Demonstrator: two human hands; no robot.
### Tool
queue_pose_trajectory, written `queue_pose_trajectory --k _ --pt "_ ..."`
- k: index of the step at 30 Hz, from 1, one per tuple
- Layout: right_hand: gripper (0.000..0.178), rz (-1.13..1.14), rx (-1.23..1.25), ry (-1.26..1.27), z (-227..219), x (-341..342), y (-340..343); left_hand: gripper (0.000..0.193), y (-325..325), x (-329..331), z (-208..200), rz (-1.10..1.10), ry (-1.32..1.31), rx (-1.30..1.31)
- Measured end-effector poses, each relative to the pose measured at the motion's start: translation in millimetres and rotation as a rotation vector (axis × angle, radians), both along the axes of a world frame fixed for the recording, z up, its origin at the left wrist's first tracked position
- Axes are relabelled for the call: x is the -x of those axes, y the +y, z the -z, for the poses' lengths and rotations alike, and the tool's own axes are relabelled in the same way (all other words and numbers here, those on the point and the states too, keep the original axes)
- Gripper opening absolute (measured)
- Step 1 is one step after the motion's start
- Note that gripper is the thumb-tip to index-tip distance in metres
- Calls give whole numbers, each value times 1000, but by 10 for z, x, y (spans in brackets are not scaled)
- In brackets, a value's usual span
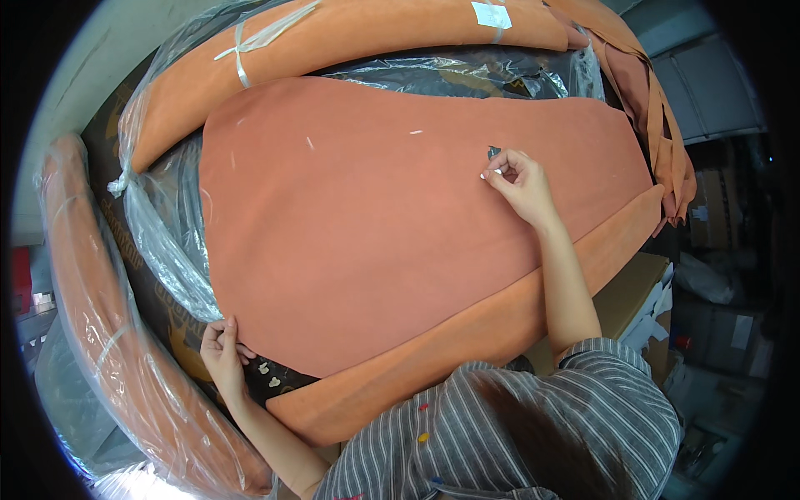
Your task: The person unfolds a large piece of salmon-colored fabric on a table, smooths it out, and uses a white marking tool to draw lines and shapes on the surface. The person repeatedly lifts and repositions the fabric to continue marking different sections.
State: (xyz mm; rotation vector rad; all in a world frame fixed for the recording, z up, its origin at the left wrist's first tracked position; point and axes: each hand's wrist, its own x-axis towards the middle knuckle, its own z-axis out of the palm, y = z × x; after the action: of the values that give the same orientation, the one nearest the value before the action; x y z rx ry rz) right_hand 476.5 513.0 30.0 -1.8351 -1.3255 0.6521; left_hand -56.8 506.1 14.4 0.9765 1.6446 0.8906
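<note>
Hide [358, 225], head view: spread flat between tied orange roll [358, 29] and person. Right hand [529, 190] over it, fingertips pinching small white piece [483, 176]. Left hand [222, 354], fingers bent, at lower-left edge; grip cannot be told.

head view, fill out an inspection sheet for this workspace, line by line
surface: dark printed work surface, mostly covered
job's things: broad, flat pinkish-orange leather-like sheet with short white marks, lighter orange strip along near side; small white chalk-like piece
clutter: long tied orange roll at far side; plastic-wrapped orange roll at left; crumpled clear plastic sheeting
hands: left hand at sheet's left edge, grip unclear; right hand above sheet, fingers pinching the white piece
cables: nothing seen
surroundings: brown cardboard at right; area beyond dim
</note>
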Motion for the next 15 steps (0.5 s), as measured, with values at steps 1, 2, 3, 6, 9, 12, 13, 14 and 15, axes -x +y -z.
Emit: queue_pose_trajectory --k 1,2,3,6,9,12,13,14,15 --pt "11 -49 -32 -95 -68 62 4 27 -25 24 8 -10 -8 -3" --pt "10 -98 -65 -190 -107 110 18 27 -56 44 26 -19 -17 -6" --pt "10 -67 -74 -187 -85 93 18 27 -48 35 24 -17 -17 -8" --pt "10 8 -88 -226 -48 4 74 26 -22 24 10 -10 -5 0" --pt "9 44 -69 -141 -74 67 165 27 -51 14 -20 -26 -9 2" --pt "9 -8 -45 276 -50 486 279 27 -87 34 -24 -46 -9 2" --pt "9 -45 -50 341 -27 627 257 27 -18 0 -15 -19 -7 9" --pt "9 -80 -57 407 2 714 232 27 54 -38 -8 11 -4 16" --pt "9 -110 -43 290 13 806 277 27 43 -25 -18 6 -2 17"
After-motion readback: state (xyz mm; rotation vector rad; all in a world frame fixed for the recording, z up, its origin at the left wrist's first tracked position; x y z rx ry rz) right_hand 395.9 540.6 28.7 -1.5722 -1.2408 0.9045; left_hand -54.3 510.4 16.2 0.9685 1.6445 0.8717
